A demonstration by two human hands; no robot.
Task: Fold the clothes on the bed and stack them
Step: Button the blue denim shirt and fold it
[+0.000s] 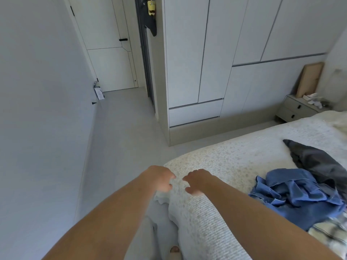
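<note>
A crumpled blue denim garment [294, 192] lies on the bed [234, 156] at the right. A dark grey garment [317, 162] lies behind it, and a pale plaid garment [330, 233] lies in front at the frame's right edge. My left hand [159, 178] and my right hand [198, 182] hover side by side over the bed's near left corner, fingers loosely curled and holding nothing. Both hands are well left of the clothes.
A white wardrobe [197, 62] faces the bed across a strip of floor [122, 137]. A bedside cabinet [298, 107] with small items and a leaning board stands at the back right. A white door [107, 53] is at the far left.
</note>
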